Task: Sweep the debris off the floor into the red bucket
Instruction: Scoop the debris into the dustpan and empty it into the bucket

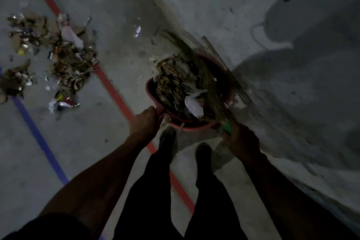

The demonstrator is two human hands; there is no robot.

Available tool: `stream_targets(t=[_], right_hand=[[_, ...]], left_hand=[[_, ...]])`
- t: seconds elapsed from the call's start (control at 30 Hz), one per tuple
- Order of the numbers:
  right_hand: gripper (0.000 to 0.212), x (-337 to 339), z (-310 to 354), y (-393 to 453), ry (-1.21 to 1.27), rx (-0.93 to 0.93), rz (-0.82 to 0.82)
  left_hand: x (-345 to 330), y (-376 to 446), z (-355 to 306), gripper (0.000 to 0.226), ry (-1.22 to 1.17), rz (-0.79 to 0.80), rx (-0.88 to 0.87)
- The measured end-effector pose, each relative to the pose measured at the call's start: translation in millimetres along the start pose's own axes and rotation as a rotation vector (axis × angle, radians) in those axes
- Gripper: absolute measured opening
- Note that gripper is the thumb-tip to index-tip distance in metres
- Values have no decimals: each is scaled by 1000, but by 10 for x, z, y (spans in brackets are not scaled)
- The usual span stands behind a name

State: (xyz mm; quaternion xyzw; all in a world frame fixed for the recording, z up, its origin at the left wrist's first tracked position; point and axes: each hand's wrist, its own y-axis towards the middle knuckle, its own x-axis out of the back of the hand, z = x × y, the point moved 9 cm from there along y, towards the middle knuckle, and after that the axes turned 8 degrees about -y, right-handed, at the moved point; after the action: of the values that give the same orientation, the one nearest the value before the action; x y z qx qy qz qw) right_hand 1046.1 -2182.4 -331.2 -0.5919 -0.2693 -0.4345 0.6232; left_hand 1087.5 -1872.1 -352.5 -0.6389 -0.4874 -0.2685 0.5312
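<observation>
left hand (145, 122) clenched on near rim of red bucket (226, 76), likely steadying it. right hand (240, 139) grips green-handled broom (202, 76), bristles lying across load in bucket, probably pressing it in. more debris (64, 60) on floor (101, 142), well left of left hand.

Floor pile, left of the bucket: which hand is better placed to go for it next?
Right, probably. The right hand grips the broom, the sweeping tool; the left hand holds the red bucket rim. The pile lies left, across the red line.
</observation>
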Motion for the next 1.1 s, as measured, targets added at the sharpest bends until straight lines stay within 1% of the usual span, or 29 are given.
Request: stream_targets(t=[0.07, 0.1, 0.13, 0.17, 0.2, 0.23, 0.3, 0.33, 0.37, 0.43, 0.47, 0.5, 0.53, 0.6, 0.63, 0.7, 0.77, 0.83, 0.97, 1.1], right_hand=[[60, -29, -112, 114, 29, 37, -71], [56, -2, -151, 145, 40, 53, -137], [58, 32, -175, 166, 49, 78, -198], [72, 68, -190, 182, 69, 101, -226], [87, 55, -200, 196, 57, 135, -205], [90, 33, -197, 186, 30, 170, -170], [72, 5, -250, 133, -34, 194, -164], [62, -28, -291, 107, -63, 191, -162], [55, -56, -319, 112, -68, 192, -97], [51, -73, -366, 123, 64, 168, 13], [52, -62, -386, 98, 106, 153, 13], [55, 8, -337, 33, 100, 192, -17], [51, 37, -294, -51, 35, 216, -35], [42, 37, -285, -157, -172, 248, -178], [45, -59, -265, -165, -208, 279, -137], [60, -284, -290, -91, -142, 265, 65], [66, -461, -342, 14, -230, 241, 175], [64, -546, -320, 105, -267, 235, 218], [41, -701, -309, 352, -162, 151, 286], [50, -895, -241, 512, -227, 159, 289]], left_hand=[[-148, 84, -72, 35, 12, 11, 24], [-183, 121, -118, 31, 17, 6, 38], [-199, 154, -162, 25, 19, -9, 46], [-200, 179, -210, 19, 26, -18, 53], [-197, 195, -257, 18, 38, -22, 53], [-186, 202, -297, 24, 57, -21, 54], [-143, 188, -342, 34, 104, -16, 64], [-106, 171, -370, 35, 116, -22, 63], [-66, 146, -409, 33, 117, -27, 66], [20, 81, -486, 23, 104, -36, 83], [53, 47, -527, 20, 105, -35, 90], [81, 22, -560, 18, 108, -31, 101], [101, 4, -585, 19, 110, -26, 110], [117, 4, -629, 22, 107, -12, 134], [101, 18, -650, 24, 102, 3, 147], [17, 81, -715, 27, 88, 38, 164], [-124, 162, -745, 34, 9, 71, 189], [-269, 250, -720, 37, -48, 93, 218], [-485, 381, -770, 32, 95, 123, 125], [-663, 525, -790, 28, 100, 124, 123]])
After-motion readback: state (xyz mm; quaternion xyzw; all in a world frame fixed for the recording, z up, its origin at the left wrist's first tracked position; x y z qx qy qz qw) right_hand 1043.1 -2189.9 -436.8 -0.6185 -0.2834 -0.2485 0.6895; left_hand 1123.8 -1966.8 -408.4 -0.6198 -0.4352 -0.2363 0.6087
